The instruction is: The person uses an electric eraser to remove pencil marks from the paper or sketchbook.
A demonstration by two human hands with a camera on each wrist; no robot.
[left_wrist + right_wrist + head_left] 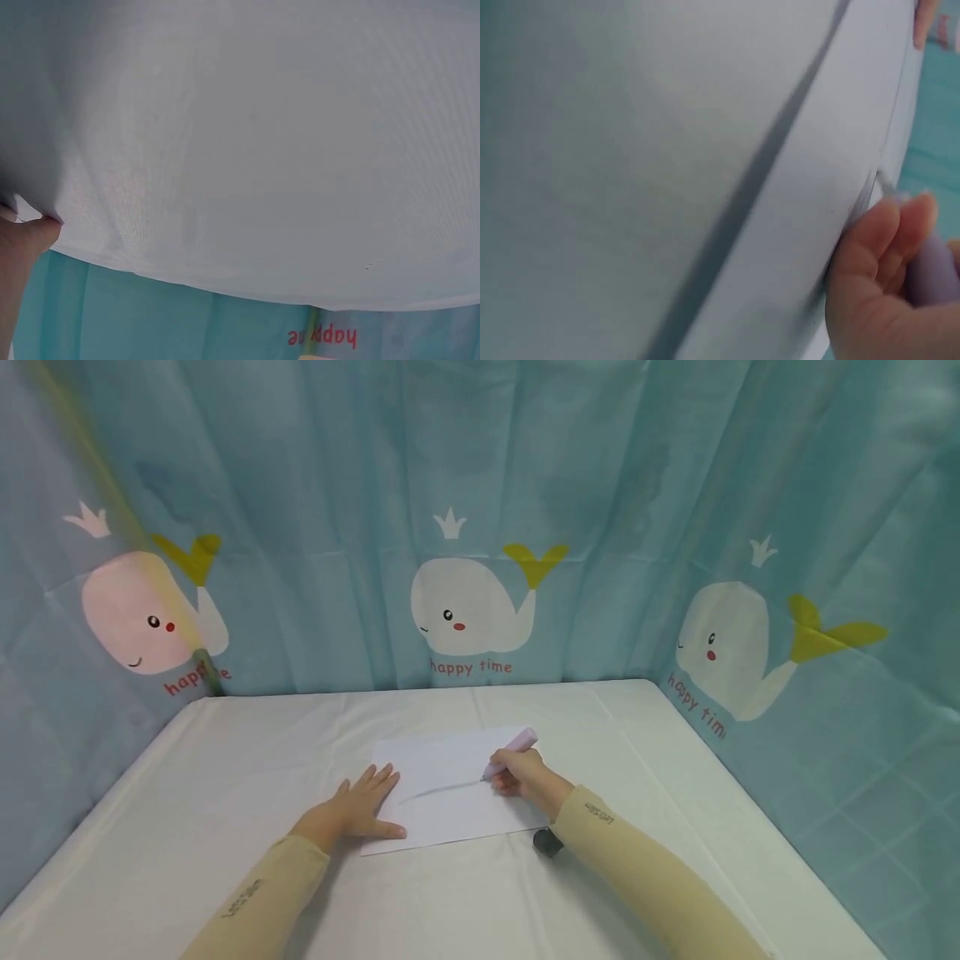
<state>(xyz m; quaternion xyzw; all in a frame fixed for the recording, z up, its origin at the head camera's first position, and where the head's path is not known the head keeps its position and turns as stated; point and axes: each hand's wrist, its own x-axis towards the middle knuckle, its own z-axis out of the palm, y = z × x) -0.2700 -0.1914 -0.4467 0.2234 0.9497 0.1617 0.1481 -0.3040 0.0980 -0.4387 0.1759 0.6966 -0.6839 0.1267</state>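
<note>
A white sheet of paper (442, 827) lies on the white-covered table. My left hand (365, 806) rests on its left edge with the fingers spread. My right hand (522, 774) pinches a thick, pale purple marker (522, 740) above the right part of the sheet. The marker's tip points down and left, at the right end of a faint grey line (442, 789). In the right wrist view, thumb and fingers close round the marker (930, 274) near its thin grey tip. The left wrist view shows only part of the left hand (26, 244).
A small black round object (547, 842) lies by the sheet's lower right corner, partly behind the right sleeve. White cloth (247, 752) covers the table. Blue-green curtains (337, 527) with printed whales stand along the back and both sides.
</note>
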